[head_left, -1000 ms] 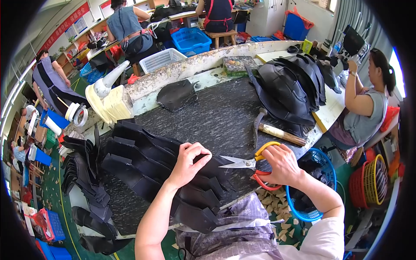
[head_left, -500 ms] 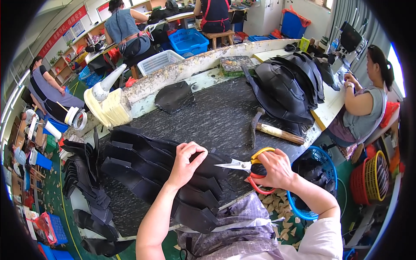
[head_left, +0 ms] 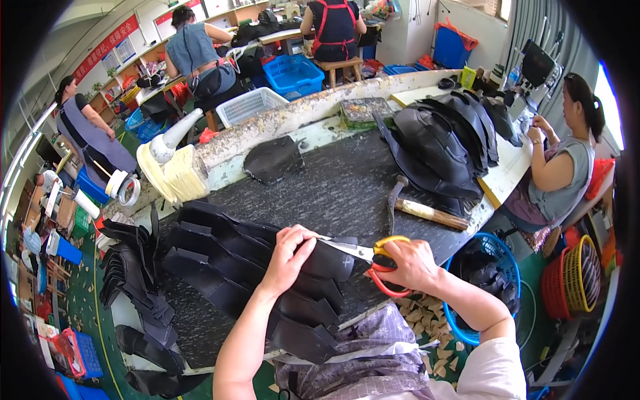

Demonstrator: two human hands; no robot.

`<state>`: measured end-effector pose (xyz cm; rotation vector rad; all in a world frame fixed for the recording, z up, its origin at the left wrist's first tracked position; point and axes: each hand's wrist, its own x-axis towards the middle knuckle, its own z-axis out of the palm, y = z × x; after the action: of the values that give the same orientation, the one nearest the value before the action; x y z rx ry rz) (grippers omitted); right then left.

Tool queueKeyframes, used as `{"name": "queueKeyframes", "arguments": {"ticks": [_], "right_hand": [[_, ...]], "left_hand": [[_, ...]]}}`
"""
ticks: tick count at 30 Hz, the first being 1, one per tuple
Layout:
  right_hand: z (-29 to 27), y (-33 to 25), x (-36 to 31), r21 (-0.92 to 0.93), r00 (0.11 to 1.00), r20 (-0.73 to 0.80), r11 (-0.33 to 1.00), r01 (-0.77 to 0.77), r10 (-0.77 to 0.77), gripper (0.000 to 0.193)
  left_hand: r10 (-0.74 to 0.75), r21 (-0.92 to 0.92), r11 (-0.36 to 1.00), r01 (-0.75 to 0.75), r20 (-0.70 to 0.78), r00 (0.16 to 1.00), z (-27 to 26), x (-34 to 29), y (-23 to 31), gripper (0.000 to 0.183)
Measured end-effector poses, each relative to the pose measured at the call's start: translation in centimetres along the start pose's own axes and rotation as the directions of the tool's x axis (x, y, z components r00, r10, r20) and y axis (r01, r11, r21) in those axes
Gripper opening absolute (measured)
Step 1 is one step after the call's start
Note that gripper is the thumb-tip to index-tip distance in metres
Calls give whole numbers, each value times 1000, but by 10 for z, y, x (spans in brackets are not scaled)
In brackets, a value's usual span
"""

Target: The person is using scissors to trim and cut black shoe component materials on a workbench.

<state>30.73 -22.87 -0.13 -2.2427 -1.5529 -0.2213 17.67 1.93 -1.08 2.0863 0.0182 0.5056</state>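
Our left hand (head_left: pixel 288 257) pinches a black leather piece (head_left: pixel 327 260) on the worktop (head_left: pixel 333 193); our right hand (head_left: pixel 410 263) grip is closed through the scissors (head_left: pixel 373 257); a red banner (head_left: pixel 107 43) hangs behind.

The left hand (head_left: pixel 288 257) presses a black leather piece (head_left: pixel 327 261) against the dark worktable (head_left: pixel 333 190). The right hand (head_left: pixel 408 263) grips orange-handled scissors (head_left: pixel 373 257), blades at the piece's edge. A hammer (head_left: pixel 417 208) lies just beyond.

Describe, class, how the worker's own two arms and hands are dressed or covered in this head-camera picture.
Both hands are bare, with no gloves, rings or watch visible. The left hand leads back along a forearm uncovered to the picture's lower edge. The right hand also leads to an uncovered forearm, which ends in a short, pale pinkish-white sleeve near the upper arm.
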Motion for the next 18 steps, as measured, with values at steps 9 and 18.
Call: {"name": "queueKeyframes", "arguments": {"ticks": [9, 18], "right_hand": [[-14, 10, 12, -55, 986, -103, 989, -139, 133, 48], [-9, 9, 86, -57, 987, -107, 992, 112, -118, 31]], "left_hand": [[211, 527, 822, -213, 65, 975, -3, -9, 0, 18], [367, 651, 724, -228, -84, 926, -17, -62, 60, 22]]}}
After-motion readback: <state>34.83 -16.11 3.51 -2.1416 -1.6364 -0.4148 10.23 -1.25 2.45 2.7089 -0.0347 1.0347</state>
